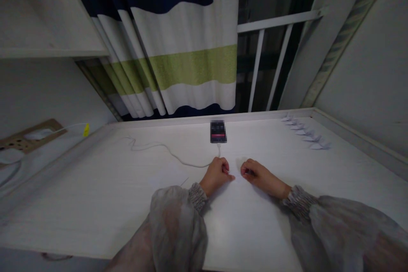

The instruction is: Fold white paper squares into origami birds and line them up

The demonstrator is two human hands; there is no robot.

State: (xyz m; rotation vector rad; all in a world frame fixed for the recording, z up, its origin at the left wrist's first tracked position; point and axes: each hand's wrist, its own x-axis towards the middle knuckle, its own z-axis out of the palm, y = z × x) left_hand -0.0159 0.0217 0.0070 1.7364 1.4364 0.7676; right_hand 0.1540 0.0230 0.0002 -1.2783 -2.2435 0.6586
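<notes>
My left hand [216, 175] is over the white tabletop near the middle, fingers curled and thumb stretched toward the right. Its thumb tip rests on a faint piece of white paper [237, 177], hard to tell from the table. Across a small gap, my right hand [259, 177] is closed, with thumb and index finger pinched together. Whatever lies between those fingertips is too small and pale to make out. Just beyond the hands lies a dark, blurred device like a phone [218, 131], with a white cable [172, 153] plugged in at its near end.
Several folded white paper shapes, like cranes [306, 134], stand in a row at the back right. A thin dark stick [185, 181] lies left of my left hand. Power strip [35, 134] sits by the left wall. A raised edge [175, 121] borders the table under a striped curtain [191, 63].
</notes>
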